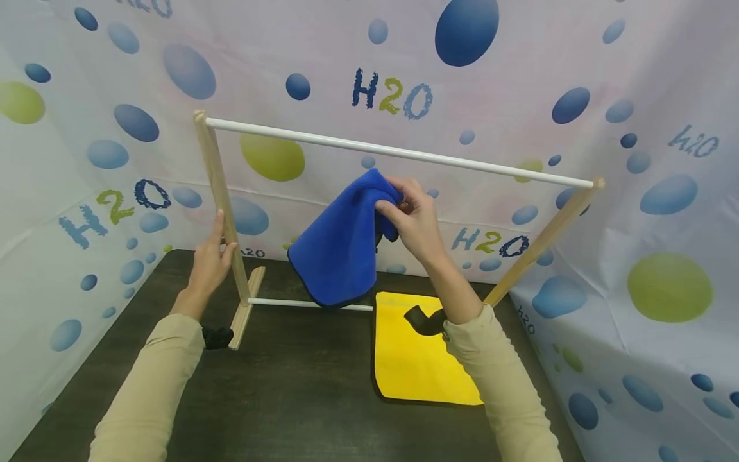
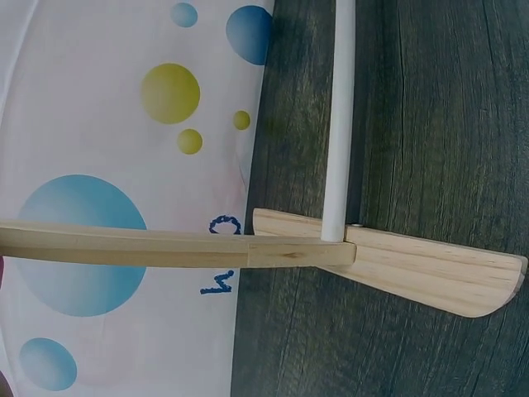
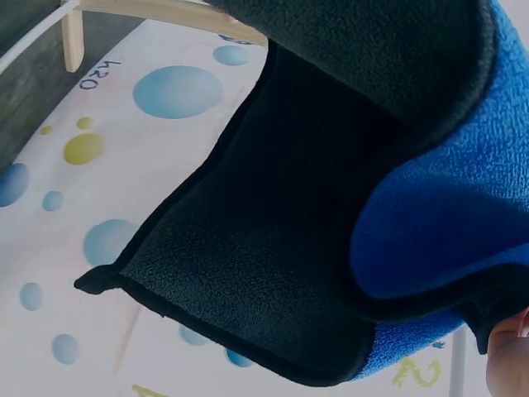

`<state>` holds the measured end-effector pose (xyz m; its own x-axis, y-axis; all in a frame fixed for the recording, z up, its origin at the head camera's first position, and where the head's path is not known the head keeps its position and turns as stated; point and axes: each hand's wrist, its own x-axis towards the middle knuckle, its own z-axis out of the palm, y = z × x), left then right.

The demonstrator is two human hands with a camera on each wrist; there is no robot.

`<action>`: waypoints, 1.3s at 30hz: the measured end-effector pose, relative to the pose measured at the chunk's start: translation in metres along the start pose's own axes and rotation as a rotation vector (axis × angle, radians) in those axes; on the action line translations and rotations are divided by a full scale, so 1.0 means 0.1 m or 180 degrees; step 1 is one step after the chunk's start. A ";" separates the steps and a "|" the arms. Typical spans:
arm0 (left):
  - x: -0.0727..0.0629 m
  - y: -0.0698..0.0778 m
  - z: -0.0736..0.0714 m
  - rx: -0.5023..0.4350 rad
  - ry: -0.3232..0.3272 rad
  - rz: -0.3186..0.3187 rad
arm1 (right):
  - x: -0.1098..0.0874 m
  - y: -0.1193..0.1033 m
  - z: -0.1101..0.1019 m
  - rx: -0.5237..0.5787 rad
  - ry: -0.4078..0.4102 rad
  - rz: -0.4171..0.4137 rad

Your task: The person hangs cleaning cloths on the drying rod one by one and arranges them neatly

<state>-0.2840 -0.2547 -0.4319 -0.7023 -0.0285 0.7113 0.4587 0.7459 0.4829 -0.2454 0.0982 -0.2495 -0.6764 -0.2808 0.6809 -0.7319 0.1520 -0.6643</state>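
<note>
A blue cloth [image 1: 340, 244] with a dark edge hangs from my right hand [image 1: 417, 221], which pinches its upper part below the white top rod [image 1: 398, 152] of a wooden rack. In the right wrist view the cloth's dark grey underside [image 3: 248, 231] shows, with a blue fold curling over at the right. My left hand [image 1: 210, 260] rests against the rack's left wooden post [image 1: 216, 173], its index finger pointing up along it. The left wrist view shows the post's lower end meeting the wooden foot [image 2: 430, 269] and the white lower rod [image 2: 339, 124].
A yellow cloth [image 1: 416, 372] with dark edging lies flat on the dark wooden table [image 1: 288, 385], partly behind my right forearm. The rack's right post [image 1: 537, 250] slants down behind that arm. A patterned curtain [image 1: 519, 51] hangs around the table's back and sides.
</note>
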 end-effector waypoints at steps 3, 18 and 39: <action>0.00 0.00 0.00 0.0007 -0.0023 -0.0048 | 0.10 -0.03 0.02 -0.0008 -0.0013 -0.0081; -0.01 0.02 -0.01 0.0032 -0.0043 0.0021 | 0.55 -0.21 0.15 0.0169 -0.0292 -0.0418; -0.01 0.04 -0.02 0.0092 -0.0030 -0.0017 | 1.07 -0.17 0.11 0.0118 -0.0218 -0.0948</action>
<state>-0.2802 -0.2525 -0.4299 -0.7098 -0.0264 0.7039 0.4392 0.7647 0.4715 -0.3048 0.0556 -0.1687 -0.4244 -0.3713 0.8258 -0.8927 0.0192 -0.4501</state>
